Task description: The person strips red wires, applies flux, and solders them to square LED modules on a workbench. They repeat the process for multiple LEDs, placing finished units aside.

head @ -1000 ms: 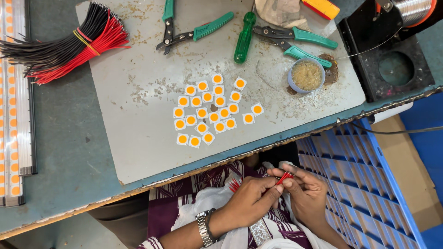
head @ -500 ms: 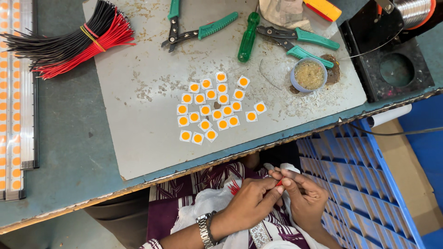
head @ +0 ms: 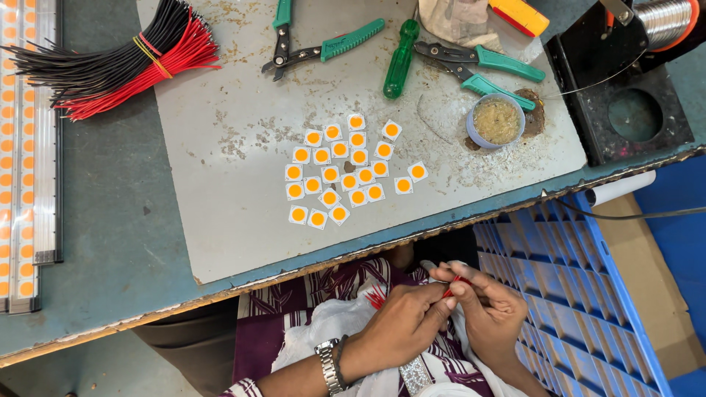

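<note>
The blue-green workbench (head: 110, 242) fills most of the view, with a grey metal sheet (head: 243, 220) lying on it. At the left edge, long strips of orange chips (head: 22, 147) run out of frame. On the sheet lie a bundle of black and red wires (head: 118, 62), green-handled cutters (head: 316, 48), a green screwdriver (head: 401, 59), a round tub of yellowish paste (head: 496, 121), and a cluster of small white squares with orange centres (head: 346, 169). A blue plastic crate (head: 581, 309) stands to the right, partly cut off.

Below the bench edge, over the lap, the left hand (head: 401, 323) and right hand (head: 493, 312) meet, fingertips pinched together on a thin red wire (head: 454, 283). Most of the wire is hidden by the fingers. More red wire ends (head: 376, 296) poke out beside the left hand.
</note>
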